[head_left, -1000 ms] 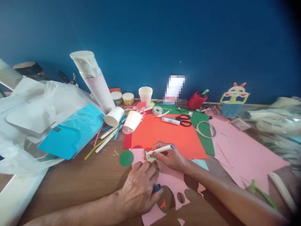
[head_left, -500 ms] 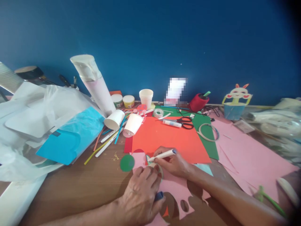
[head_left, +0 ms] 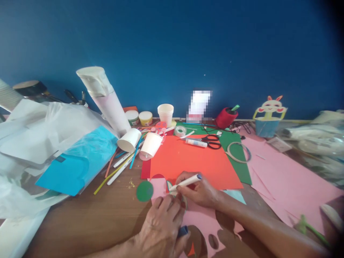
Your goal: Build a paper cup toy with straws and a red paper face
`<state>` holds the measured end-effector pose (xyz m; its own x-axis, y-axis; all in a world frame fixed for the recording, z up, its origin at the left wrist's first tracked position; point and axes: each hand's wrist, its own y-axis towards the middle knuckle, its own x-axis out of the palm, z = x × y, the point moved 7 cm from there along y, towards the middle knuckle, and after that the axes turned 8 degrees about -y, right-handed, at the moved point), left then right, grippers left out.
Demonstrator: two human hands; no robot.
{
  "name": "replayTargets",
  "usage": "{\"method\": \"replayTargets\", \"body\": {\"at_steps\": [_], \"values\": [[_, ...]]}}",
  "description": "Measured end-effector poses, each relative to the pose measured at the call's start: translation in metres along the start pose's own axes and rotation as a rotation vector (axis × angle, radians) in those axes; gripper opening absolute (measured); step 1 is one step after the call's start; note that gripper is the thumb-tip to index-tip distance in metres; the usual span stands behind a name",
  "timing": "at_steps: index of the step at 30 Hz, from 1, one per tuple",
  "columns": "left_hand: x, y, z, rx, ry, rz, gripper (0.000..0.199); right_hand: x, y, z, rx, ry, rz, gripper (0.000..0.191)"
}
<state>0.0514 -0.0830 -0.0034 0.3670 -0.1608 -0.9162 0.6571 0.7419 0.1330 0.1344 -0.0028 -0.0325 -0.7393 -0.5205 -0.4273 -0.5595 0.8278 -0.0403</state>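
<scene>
My right hand (head_left: 197, 190) is closed around a white marker (head_left: 186, 181) with a blue end, its tip low over a small rounded cutout (head_left: 172, 188). Beside it, my left hand (head_left: 163, 222) presses down on the cutout, which it partly covers, and holds a blue cap (head_left: 183, 231) near its thumb. Under both hands lies pink paper (head_left: 199, 216) with round holes cut in it. A green disc (head_left: 144, 191) rests to the left of the fingers.
Orange paper (head_left: 193, 161) lies behind my hands, with scissors (head_left: 213, 141) and a glue stick (head_left: 196, 143) on it. Paper cups (head_left: 151, 145), straws and markers sit to the left, near a plastic bag (head_left: 53, 122). A rabbit-faced blue cup (head_left: 266, 127) stands at right.
The view has shifted slightly, so the left-side objects appear lower and further left. The marker's tip has moved slightly along the cutout; both hands keep their holds.
</scene>
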Motion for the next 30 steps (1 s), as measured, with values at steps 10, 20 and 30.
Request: {"method": "replayTargets", "body": {"at_steps": [10,20,30], "values": [[0.001,0.001,-0.001,0.027,0.057,0.021,0.045,-0.006,0.001,-0.008,-0.044,-0.054,0.035,0.01],[0.001,0.001,0.001,0.046,0.099,0.04,0.043,-0.008,-0.001,-0.012,-0.048,-0.152,0.039,0.01],[0.005,-0.001,0.002,0.112,0.156,0.108,0.046,-0.009,-0.001,-0.014,-0.041,-0.151,0.044,0.01]]}}
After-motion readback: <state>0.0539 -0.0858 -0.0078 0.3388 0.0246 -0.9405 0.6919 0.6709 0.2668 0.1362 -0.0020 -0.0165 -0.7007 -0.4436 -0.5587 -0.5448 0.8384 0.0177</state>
